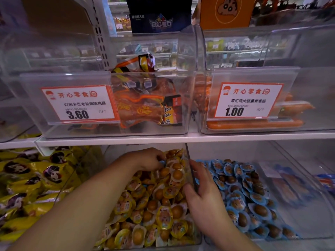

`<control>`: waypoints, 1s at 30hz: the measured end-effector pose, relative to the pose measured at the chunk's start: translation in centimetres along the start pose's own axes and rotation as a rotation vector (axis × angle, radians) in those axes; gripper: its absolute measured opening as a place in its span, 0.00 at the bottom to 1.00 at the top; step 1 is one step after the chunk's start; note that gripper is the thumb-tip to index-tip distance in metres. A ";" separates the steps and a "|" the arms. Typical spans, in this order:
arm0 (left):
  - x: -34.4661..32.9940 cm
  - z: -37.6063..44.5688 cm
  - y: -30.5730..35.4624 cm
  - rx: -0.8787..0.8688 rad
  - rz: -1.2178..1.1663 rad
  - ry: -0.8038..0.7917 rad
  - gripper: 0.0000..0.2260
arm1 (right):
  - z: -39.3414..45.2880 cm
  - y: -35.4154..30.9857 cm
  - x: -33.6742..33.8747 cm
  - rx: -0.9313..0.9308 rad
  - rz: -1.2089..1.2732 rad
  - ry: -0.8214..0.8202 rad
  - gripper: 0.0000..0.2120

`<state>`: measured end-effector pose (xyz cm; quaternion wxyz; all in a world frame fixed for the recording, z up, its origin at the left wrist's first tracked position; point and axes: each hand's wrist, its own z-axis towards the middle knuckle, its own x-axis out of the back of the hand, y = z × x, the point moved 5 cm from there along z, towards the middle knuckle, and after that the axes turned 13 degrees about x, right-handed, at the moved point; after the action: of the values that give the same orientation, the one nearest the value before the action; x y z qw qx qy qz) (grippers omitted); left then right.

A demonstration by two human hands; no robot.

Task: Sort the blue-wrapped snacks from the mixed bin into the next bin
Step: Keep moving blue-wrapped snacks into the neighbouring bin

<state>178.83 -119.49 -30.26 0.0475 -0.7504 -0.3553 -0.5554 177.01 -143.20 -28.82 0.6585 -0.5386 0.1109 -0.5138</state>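
On the lower shelf a clear mixed bin (188,238) holds several yellow-wrapped egg snacks (163,216). The clear bin beside it on the right (324,211) holds several blue-wrapped snacks (241,201). My left hand (150,159) reaches into the far end of the mixed bin, and its fingertips pinch a small blue-wrapped snack (161,162). My right hand (203,194) grips the dark divider wall (190,165) between the two bins, fingers curled over its top edge.
Yellow snack packs (27,178) fill the bin at the left. The white shelf board (181,137) hangs just above the hands. Above it stand clear bins of orange packs (145,104) and sausages (253,124) with price tags. Blue packs (326,182) lie far right.
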 end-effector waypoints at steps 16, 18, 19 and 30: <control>1.8 -5.5 -2.6 -0.026 -0.714 0.398 0.02 | -0.1 -0.5 0.1 0.039 -0.023 -0.013 0.25; 2.0 -6.8 -3.2 0.036 -1.049 0.421 0.05 | 0.0 -0.5 0.0 0.041 -0.030 -0.014 0.25; 2.0 -7.5 -3.4 0.064 -1.199 0.403 0.06 | 0.0 -0.4 0.0 0.038 -0.030 -0.014 0.25; -4.1 -20.5 -5.0 0.297 -2.383 -0.016 0.10 | -0.2 -4.1 -0.1 0.407 -0.507 0.018 0.26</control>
<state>159.00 -127.29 -27.68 -0.4121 0.0592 -0.8871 -0.1993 174.48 -142.78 -25.57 0.6028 -0.4019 -0.1257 -0.6777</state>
